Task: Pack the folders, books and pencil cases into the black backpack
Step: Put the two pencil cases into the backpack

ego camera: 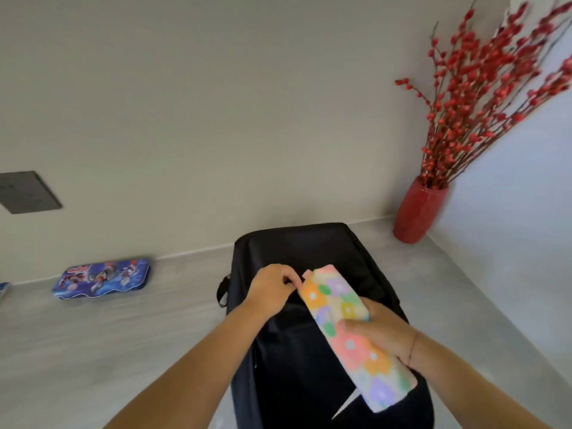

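Note:
The black backpack [297,249] lies on the grey floor in front of me. Above its middle my right hand [382,331] grips a soft pencil case [356,345] printed with pastel flowers, held at a slant. My left hand [274,287] has its fingers curled at the case's far end, pinching something small there; whether that is the case's zip tab or the bag's fabric cannot be told. A second pencil case [102,278], blue with cartoon figures, lies flat on the floor to the left, near the wall.
A red vase [418,212] of red-budded branches stands in the right corner behind the bag. A dark wall plate [26,191] sits low on the left wall. A blue object [3,287] shows at the left edge.

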Tool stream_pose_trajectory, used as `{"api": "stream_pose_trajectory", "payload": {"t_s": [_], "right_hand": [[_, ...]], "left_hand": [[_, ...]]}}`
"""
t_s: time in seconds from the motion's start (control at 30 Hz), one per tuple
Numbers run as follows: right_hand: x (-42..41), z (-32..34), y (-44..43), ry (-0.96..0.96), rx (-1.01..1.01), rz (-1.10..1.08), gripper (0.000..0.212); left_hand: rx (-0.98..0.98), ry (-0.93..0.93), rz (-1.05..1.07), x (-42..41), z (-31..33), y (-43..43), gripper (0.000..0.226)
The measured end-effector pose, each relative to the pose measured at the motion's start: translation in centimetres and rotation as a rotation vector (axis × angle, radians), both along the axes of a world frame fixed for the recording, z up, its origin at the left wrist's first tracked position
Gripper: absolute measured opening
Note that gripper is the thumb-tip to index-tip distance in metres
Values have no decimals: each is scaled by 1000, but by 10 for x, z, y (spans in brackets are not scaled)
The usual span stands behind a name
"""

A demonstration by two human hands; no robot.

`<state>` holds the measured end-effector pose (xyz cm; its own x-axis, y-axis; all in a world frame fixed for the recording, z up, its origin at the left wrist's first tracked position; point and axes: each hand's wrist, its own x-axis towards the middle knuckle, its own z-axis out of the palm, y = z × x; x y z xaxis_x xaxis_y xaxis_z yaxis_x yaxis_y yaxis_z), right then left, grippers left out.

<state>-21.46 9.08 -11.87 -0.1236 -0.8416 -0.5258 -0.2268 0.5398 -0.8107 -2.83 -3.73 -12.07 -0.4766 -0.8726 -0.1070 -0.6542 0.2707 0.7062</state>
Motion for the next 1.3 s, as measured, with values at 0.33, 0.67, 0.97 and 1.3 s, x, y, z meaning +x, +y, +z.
{"api": "stream_pose_trajectory", "payload": {"t_s": [0.33, 0.67, 0.97, 1.3], "right_hand": [[-12, -23, 33, -284, -67, -48, 51], [6, -9, 34, -390, -151, -202, 31], [27, 9, -11, -784, 59, -550, 37], [59, -10, 43, 2, -340, -157, 93]], "left_hand": [[-282, -573, -247, -28, -1, 0, 44], [-200, -4, 154, -20, 30, -16, 16], [31, 214, 183, -12, 48, -9, 20], [126, 225, 162, -3, 37, -7, 20]]}}
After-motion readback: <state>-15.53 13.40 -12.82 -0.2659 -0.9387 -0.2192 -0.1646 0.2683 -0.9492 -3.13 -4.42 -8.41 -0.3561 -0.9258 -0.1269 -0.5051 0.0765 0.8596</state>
